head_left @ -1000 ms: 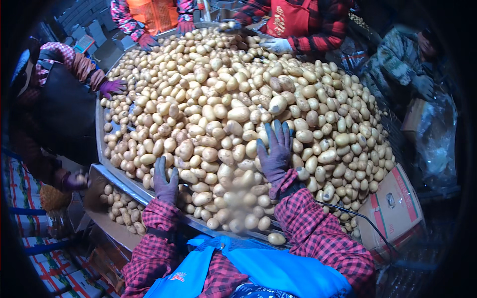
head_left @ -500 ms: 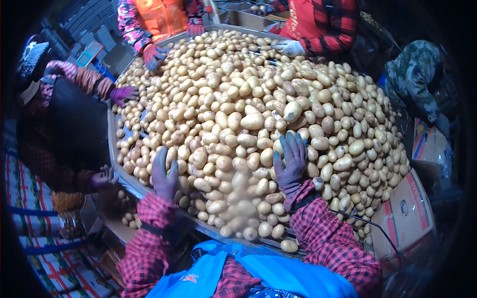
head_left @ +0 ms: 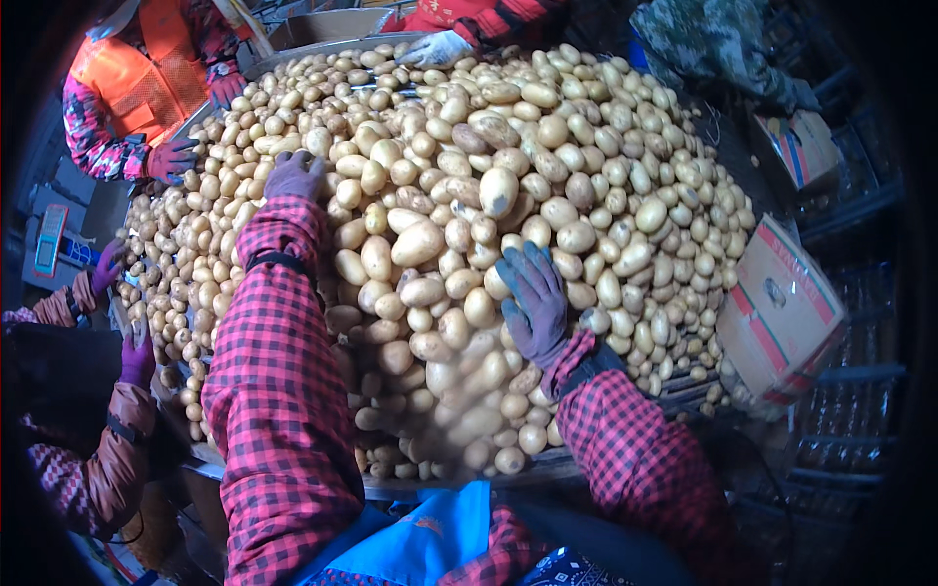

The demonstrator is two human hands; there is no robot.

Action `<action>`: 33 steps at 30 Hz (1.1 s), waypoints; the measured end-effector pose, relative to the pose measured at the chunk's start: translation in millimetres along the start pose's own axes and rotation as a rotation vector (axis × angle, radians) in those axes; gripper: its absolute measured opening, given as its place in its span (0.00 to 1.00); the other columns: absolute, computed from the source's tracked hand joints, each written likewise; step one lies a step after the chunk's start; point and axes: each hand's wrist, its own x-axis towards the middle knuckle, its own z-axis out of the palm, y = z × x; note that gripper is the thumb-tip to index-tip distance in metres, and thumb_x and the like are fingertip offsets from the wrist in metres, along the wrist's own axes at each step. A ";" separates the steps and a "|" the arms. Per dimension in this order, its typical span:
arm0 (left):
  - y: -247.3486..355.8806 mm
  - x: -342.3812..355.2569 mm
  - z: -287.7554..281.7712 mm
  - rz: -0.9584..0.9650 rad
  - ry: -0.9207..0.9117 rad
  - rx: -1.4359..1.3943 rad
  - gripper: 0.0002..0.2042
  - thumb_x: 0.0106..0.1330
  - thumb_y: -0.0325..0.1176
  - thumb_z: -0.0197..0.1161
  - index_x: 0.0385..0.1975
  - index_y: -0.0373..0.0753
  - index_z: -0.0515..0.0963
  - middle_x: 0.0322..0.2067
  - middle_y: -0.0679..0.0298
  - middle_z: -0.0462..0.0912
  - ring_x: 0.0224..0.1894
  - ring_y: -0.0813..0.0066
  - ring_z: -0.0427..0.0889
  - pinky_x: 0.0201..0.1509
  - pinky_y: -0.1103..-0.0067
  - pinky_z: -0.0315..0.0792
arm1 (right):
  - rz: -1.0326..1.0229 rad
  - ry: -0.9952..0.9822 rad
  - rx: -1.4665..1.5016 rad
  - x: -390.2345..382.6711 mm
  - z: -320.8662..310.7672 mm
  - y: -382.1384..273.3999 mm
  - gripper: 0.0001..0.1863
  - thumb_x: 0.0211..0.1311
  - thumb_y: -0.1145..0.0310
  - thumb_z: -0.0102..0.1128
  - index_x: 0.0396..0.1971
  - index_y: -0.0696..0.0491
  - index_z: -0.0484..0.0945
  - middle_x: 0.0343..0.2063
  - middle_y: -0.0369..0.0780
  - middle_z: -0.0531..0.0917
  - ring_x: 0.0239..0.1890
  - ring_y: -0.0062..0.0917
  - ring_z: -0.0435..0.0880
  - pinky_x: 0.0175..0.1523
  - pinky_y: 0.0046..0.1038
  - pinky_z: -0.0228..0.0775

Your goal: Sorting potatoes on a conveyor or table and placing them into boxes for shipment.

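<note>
Well, the right hand [head_left: 535, 305] lies released, fingers apart, at four o'clock on the heap of potatoes [head_left: 418, 242]; a light, flat palm should roll them best (hard shoving could scrape skins). At ten o'clock the left hand [head_left: 295, 176] rests farther over, its grip hidden from me. A co-worker's white-gloved hand [head_left: 437, 49] is at twelve.

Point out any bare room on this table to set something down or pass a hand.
A mostly bare dark strip runs between the potatoes and the far carton; a small slatted patch shows between potatoes, the near carton and the right sleeve. Around the left hand and right hand, potatoes crowd close.
</note>
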 end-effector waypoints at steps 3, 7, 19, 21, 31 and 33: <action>-34.5 -16.4 0.1 0.083 -0.075 -0.246 0.22 0.63 0.49 0.62 0.53 0.45 0.79 0.53 0.54 0.79 0.53 0.61 0.80 0.57 0.70 0.74 | -0.028 0.050 0.030 -1.0 8.8 1.4 0.22 0.60 0.65 0.55 0.55 0.54 0.77 0.60 0.46 0.74 0.63 0.47 0.69 0.69 0.49 0.56; 1.6 -94.3 -16.8 0.263 -0.131 -0.798 0.17 0.61 0.34 0.66 0.49 0.37 0.80 0.48 0.59 0.80 0.45 0.70 0.82 0.52 0.77 0.76 | -0.024 0.047 -0.010 -10.5 5.5 10.0 0.22 0.60 0.65 0.57 0.54 0.54 0.77 0.60 0.46 0.74 0.64 0.46 0.69 0.69 0.48 0.57; 141.2 -143.0 -72.5 0.495 -0.651 0.331 0.18 0.55 0.49 0.69 0.42 0.47 0.84 0.34 0.57 0.86 0.40 0.58 0.85 0.45 0.66 0.77 | -0.016 0.066 0.096 -9.3 -1.7 1.8 0.26 0.54 0.70 0.58 0.56 0.52 0.76 0.61 0.44 0.73 0.67 0.44 0.66 0.72 0.47 0.55; 149.4 -143.4 -73.8 0.458 -0.606 0.351 0.19 0.55 0.49 0.70 0.43 0.47 0.84 0.34 0.57 0.86 0.40 0.58 0.85 0.44 0.67 0.77 | -0.010 0.053 0.120 -9.6 -3.5 3.3 0.26 0.53 0.70 0.58 0.56 0.52 0.76 0.61 0.44 0.73 0.67 0.44 0.66 0.72 0.47 0.55; 128.1 -169.0 -75.2 0.166 -0.440 -0.059 0.26 0.55 0.50 0.71 0.51 0.43 0.80 0.41 0.58 0.86 0.45 0.64 0.85 0.51 0.71 0.76 | -0.029 0.033 0.140 -10.0 -10.5 6.7 0.24 0.62 0.62 0.57 0.58 0.51 0.75 0.61 0.43 0.73 0.67 0.43 0.65 0.71 0.46 0.55; 128.5 -197.2 -94.8 0.022 -0.453 -0.457 0.33 0.56 0.48 0.73 0.60 0.40 0.75 0.49 0.61 0.85 0.49 0.74 0.83 0.55 0.77 0.75 | -0.045 0.041 0.150 -10.9 -4.6 6.2 0.24 0.63 0.62 0.57 0.58 0.51 0.75 0.61 0.43 0.73 0.67 0.43 0.65 0.71 0.46 0.54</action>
